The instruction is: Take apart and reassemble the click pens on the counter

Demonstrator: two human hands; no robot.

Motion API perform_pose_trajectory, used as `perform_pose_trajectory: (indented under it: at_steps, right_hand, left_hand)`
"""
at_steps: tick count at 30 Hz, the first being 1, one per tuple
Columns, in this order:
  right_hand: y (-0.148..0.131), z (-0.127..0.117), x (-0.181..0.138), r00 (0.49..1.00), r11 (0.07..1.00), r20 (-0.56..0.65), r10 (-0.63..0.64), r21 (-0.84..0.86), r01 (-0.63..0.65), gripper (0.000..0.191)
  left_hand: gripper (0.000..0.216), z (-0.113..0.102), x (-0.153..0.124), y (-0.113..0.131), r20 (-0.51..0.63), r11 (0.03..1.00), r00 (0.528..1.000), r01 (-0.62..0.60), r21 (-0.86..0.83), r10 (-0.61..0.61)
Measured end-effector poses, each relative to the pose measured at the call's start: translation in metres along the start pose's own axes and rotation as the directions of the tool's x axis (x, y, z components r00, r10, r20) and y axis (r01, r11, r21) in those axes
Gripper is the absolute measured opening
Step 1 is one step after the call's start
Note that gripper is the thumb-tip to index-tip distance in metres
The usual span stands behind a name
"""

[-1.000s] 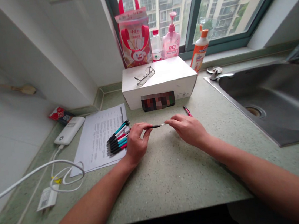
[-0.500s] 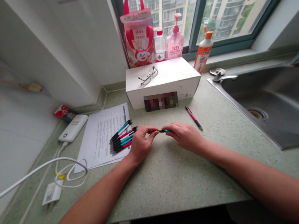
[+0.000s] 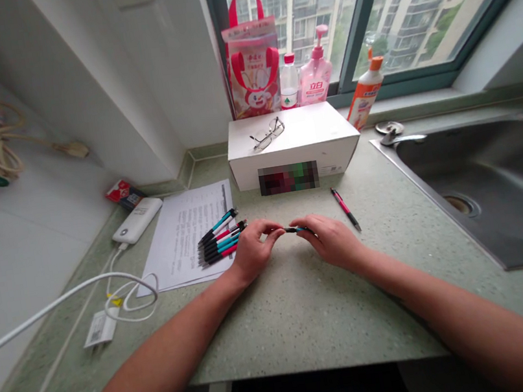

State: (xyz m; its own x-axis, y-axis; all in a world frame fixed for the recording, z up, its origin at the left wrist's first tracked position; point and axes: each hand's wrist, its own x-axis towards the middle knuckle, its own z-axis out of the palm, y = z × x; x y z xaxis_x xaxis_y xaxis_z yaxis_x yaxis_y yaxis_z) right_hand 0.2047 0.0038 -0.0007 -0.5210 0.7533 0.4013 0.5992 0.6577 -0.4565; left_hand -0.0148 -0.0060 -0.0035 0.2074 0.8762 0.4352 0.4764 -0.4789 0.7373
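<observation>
A pen (image 3: 291, 229) with black and blue parts is held level between my two hands, just above the counter. My left hand (image 3: 258, 249) pinches its left end between thumb and fingers. Around its right end close the fingers of my right hand (image 3: 332, 238), which hide much of it. Several pens (image 3: 220, 247) in blue, red, white and black lie in a bunch on printed sheets (image 3: 174, 235), left of my left hand and partly covered by it. A single red and black pen (image 3: 344, 208) rests on the counter beyond my right hand.
A white box (image 3: 291, 132) with glasses (image 3: 268, 135) on top stands behind my hands. Bottles and a pink bag (image 3: 253, 72) are behind it. The steel sink (image 3: 486, 188) is at right; a power bank (image 3: 137, 221), cable and charger (image 3: 100, 328) at left.
The whole view has shifted slightly, so things appear a little further right. Both hands keep hold of the same pen, with almost no change in grip.
</observation>
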Motion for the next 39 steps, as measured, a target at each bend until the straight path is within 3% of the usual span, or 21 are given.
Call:
perform_pose_trajectory:
  at_steps: [3, 7, 11, 15, 22, 39]
  right_hand:
    - [0.0, -0.0009, -0.0008, 1.0, 1.0, -0.003, 0.004, 0.013, -0.004, 0.02]
    - [-0.0007, -0.0008, -0.0009, 1.0, 1.0, -0.007, -0.006, 0.003, 0.006, 0.021]
    - [-0.0009, -0.0007, -0.0009, 1.0, 1.0, -0.007, -0.011, 0.0, 0.011, 0.021]
    - [-0.0004, -0.0011, -0.0016, 1.0, 1.0, -0.018, -0.013, -0.012, 0.012, 0.021]
    - [-0.0001, -0.0022, -0.002, 0.999, 1.0, -0.046, -0.007, -0.022, 0.006, 0.021]
    - [-0.0026, -0.0035, -0.0014, 0.997, 0.997, -0.063, -0.044, -0.064, 0.04, 0.022]
  left_hand:
    - [0.011, 0.0003, 0.0005, -0.0001, -0.008, 0.998, 0.999, -0.045, -0.051, 0.044]
    - [0.018, 0.0017, 0.0001, 0.0007, 0.016, 0.995, 0.998, 0.064, -0.083, -0.063]
    - [0.018, 0.0021, -0.0001, 0.0033, -0.007, 0.997, 1.0, 0.006, -0.075, -0.007]
    - [0.02, 0.0029, 0.0003, 0.0049, 0.038, 0.994, 0.997, 0.075, -0.074, -0.072]
    - [0.024, 0.0036, 0.0002, 0.0017, 0.031, 0.99, 0.996, 0.09, -0.112, -0.087]
    - [0.019, 0.0013, -0.0002, 0.0023, 0.027, 0.995, 0.999, 0.048, -0.085, -0.046]
